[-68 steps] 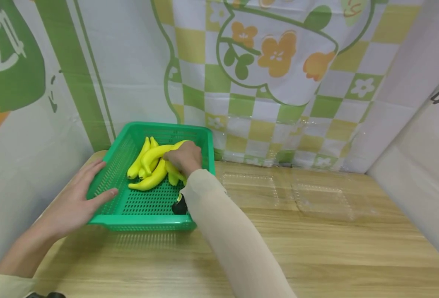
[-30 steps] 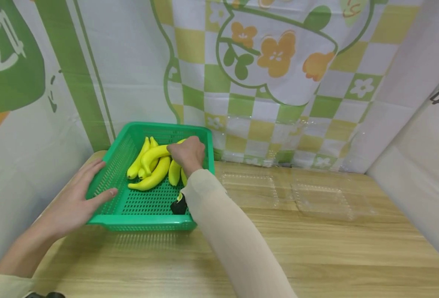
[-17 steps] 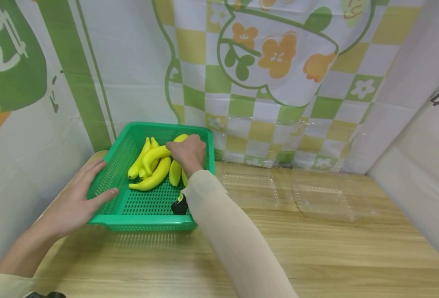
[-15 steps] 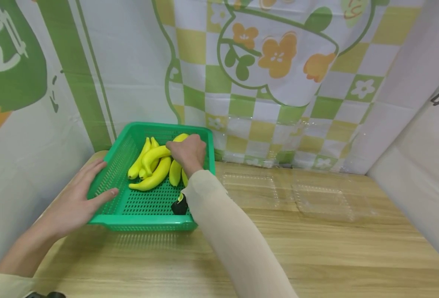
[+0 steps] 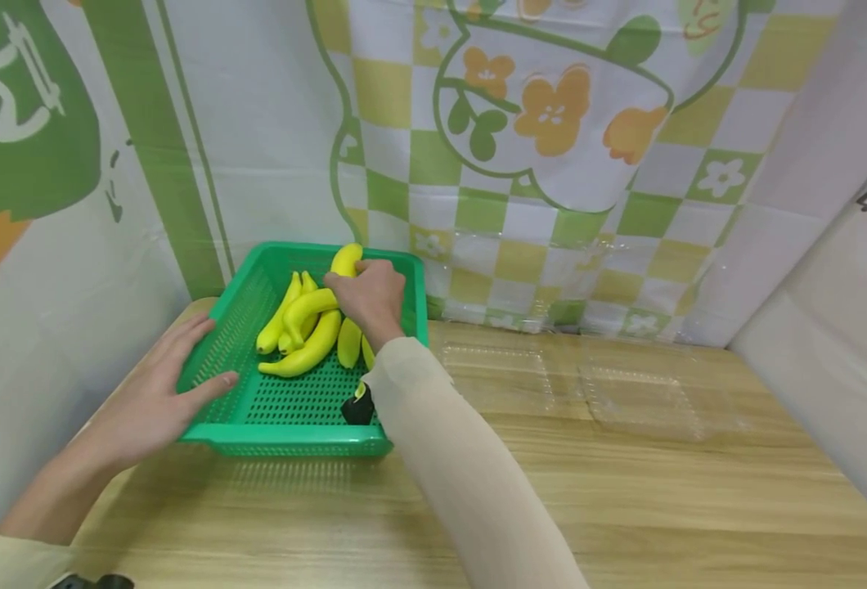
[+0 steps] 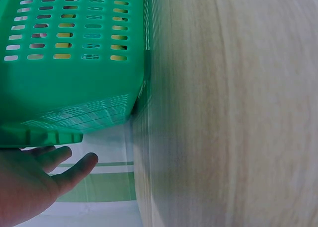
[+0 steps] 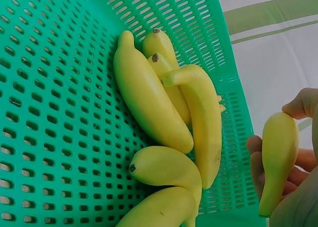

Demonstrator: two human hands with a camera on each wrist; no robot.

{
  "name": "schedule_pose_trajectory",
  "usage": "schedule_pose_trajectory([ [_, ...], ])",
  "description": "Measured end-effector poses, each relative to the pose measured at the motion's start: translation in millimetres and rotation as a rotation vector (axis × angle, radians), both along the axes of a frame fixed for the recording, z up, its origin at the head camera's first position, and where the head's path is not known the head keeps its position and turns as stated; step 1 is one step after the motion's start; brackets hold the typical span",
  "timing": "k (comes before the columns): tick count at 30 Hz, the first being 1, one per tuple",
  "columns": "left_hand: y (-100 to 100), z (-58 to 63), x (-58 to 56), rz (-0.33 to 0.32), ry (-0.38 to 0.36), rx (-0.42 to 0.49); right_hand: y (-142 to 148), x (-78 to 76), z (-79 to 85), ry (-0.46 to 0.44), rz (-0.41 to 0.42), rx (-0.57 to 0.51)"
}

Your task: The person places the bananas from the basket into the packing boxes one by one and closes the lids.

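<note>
**Right hand (image 5: 375,296) gripping one banana (image 5: 347,259), over the basket (image 5: 286,437)**

Held banana is at the far, right-hand part of the basket, thumb on one side, fingers curled on the other. Exposed end points away from the person, toward the far rim; long axis runs mostly front to back (the rest of it hides behind the hand from the head view). Right wrist view shows it apart from the other bananas (image 5: 304,357), which lie piled in the basket, to the hand's left.

Key relation: two clear plastic boxes (image 5: 496,378) sit on the table (image 5: 669,507) to the right, with the basket's right wall between them and the banana. Right hand is nearer.

Left hand (image 5: 154,386): fingers spread, at the left rim, gripping nothing. Can't tell how firmly it touches.
</note>
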State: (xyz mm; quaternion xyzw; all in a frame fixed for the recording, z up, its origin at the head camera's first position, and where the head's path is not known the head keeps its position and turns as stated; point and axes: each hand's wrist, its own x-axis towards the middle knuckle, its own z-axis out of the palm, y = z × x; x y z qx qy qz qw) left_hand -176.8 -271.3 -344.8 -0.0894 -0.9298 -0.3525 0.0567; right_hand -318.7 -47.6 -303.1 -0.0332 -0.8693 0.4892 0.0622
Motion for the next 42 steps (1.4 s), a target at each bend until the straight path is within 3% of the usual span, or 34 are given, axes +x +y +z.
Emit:
schedule_pose_trajectory([
  [42, -0.9, -2.1, -1.7, 0.0, 0.005, -0.005, 0.3, 0.7, -2.4, 0.084, 0.133, -0.082],
])
